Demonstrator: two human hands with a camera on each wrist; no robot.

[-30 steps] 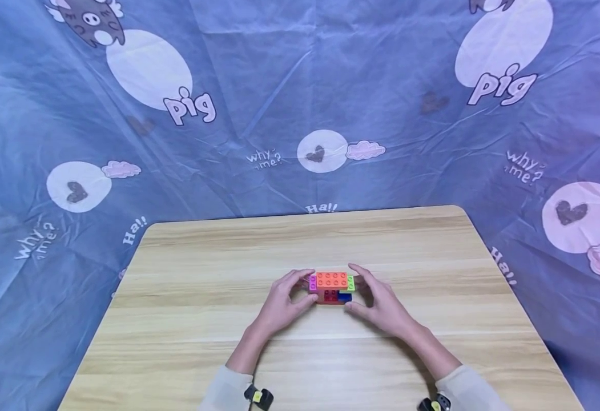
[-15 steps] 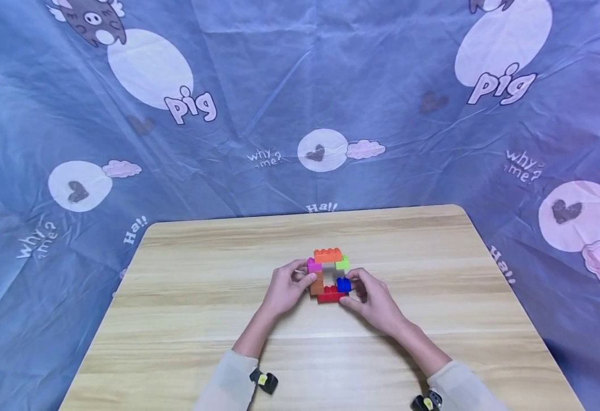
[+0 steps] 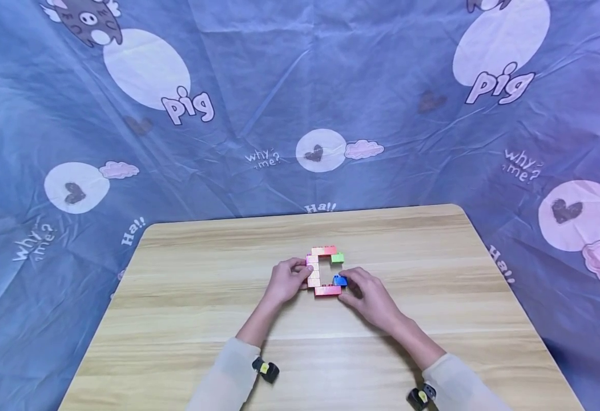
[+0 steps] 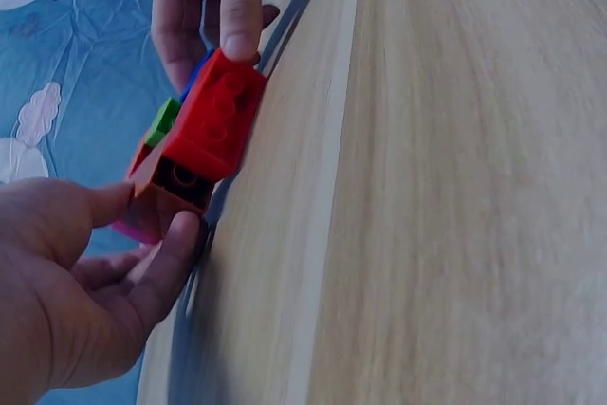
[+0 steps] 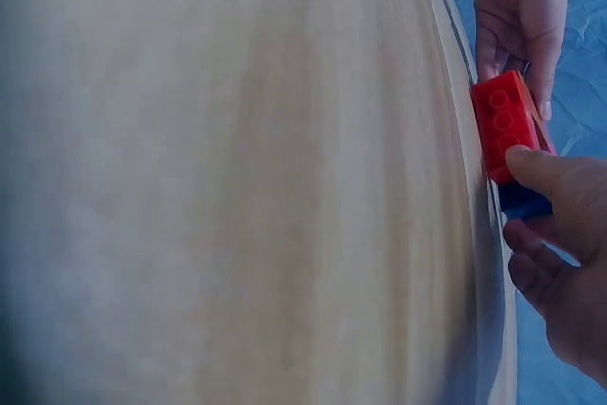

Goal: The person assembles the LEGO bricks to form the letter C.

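Observation:
A frame of joined toy building bricks is held between both hands in the head view, its open middle facing the camera. An orange brick forms its top and a red brick its bottom. Magenta and orange bricks make the left side. On the right, a gap separates a green brick from a blue brick. The left hand pinches the left side between thumb and fingers. The right hand grips the lower right corner, its thumb on the red brick, fingers near the blue.
The wooden table lies under the hands and the frame. Behind it and along both sides hangs a blue printed cloth. A black wrist strap sits at the left sleeve, another at the right.
The brick frame has tipped back, from its studded top facing the camera to its open middle showing. The right hand has closed in on the lower right corner; the left hand has shifted slightly away.

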